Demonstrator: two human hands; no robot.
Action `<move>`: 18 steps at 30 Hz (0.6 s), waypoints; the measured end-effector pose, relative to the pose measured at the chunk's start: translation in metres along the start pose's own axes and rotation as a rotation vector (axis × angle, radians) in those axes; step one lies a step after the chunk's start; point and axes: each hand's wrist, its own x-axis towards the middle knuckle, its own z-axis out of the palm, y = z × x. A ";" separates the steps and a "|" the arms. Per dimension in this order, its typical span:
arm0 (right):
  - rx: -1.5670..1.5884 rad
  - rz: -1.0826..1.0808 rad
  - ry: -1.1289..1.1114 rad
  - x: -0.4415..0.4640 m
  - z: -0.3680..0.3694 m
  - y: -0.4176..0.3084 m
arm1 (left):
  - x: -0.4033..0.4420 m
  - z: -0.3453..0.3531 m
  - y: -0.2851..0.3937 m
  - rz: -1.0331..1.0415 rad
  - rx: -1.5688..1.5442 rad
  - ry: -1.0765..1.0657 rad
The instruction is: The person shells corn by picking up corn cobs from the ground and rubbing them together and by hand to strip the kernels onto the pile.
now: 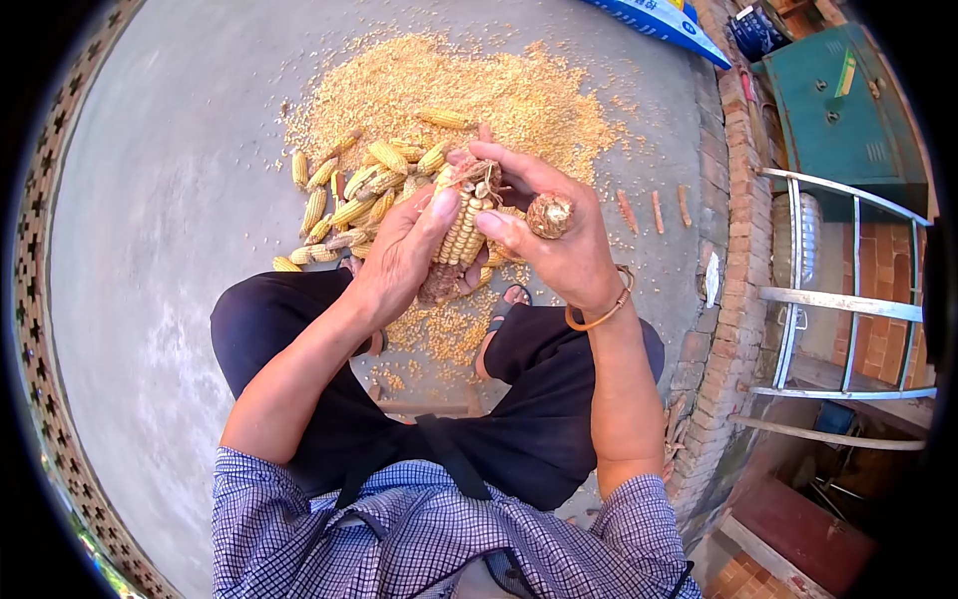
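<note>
A partly shelled ear of corn (461,238) is held in front of me, with rows of pale yellow kernels in its middle and reddish bare patches at its ends. My left hand (407,243) is closed round its left side, thumb along the top. From the right, my right hand (574,235) presses its thumb against the kernels. A bare corncob (550,215), its round end facing up, is also tucked in my right hand. Fingers beneath the ear are partly hidden. Just beyond my hands lies a pile of unshelled ears (349,210).
Loose kernels (439,85) spread over the concrete floor (160,250) beyond the ears. Several stripped cobs (657,212) lie to the right. A brick edge (743,250), a metal ladder-like frame (843,299) and a green cabinet (833,110) stand along the right side.
</note>
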 end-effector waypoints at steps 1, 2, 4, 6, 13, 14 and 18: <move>-0.019 -0.009 0.004 -0.001 -0.001 0.001 | 0.000 -0.003 -0.001 -0.012 -0.006 -0.029; -0.039 -0.019 0.009 -0.001 -0.001 0.001 | 0.001 -0.007 -0.004 -0.025 -0.012 -0.058; -0.042 -0.066 0.042 -0.001 -0.003 0.006 | 0.001 -0.009 -0.005 -0.056 -0.013 -0.079; -0.029 -0.120 0.099 0.001 -0.003 0.008 | 0.000 -0.008 -0.002 -0.093 -0.002 -0.065; -0.270 -0.284 0.130 0.000 -0.008 -0.001 | 0.000 -0.009 -0.002 -0.071 0.115 -0.066; -0.304 -0.316 0.121 0.000 -0.009 0.001 | 0.001 -0.012 -0.006 -0.056 0.139 -0.077; -0.353 -0.365 0.120 -0.001 -0.010 0.004 | 0.003 -0.016 -0.011 -0.068 0.203 -0.088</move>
